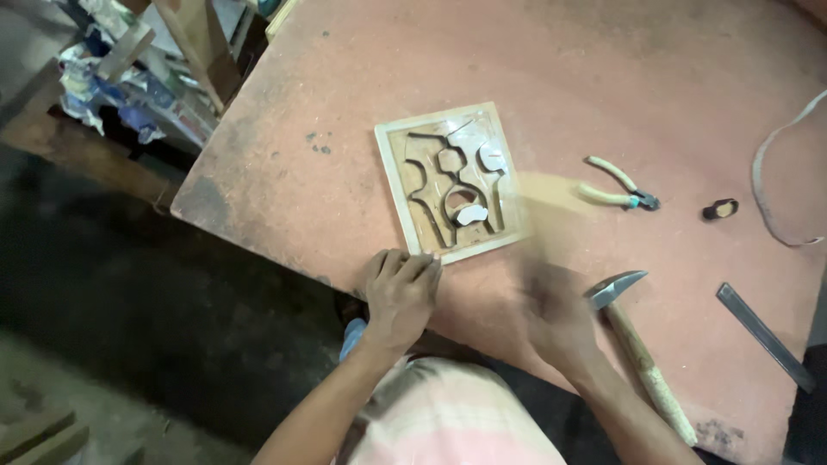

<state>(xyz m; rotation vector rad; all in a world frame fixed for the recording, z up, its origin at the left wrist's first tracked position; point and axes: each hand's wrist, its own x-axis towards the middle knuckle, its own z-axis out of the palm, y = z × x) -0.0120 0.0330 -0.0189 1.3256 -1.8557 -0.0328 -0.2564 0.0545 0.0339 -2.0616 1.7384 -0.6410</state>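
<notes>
A square pale wooden board [392,172] with dark curved metal strips set into it lies on a reddish table [560,77]. My left hand [399,288] rests flat on the table, fingertips at the board's near left corner. Blurred by motion, my right hand [556,314] hovers over the table near the board's near right corner. It sits just left of the hammer's head, and whether it holds anything I cannot tell. The hammer [642,353], with a wooden handle, lies along my right forearm.
Pliers [616,185] with pale handles lie right of the board, a small dark ring-shaped piece [720,209] beyond them. A flat metal file [765,336] lies near the right edge, and a pale strap [767,189] curls at far right. Clutter [129,77] sits off the table's left.
</notes>
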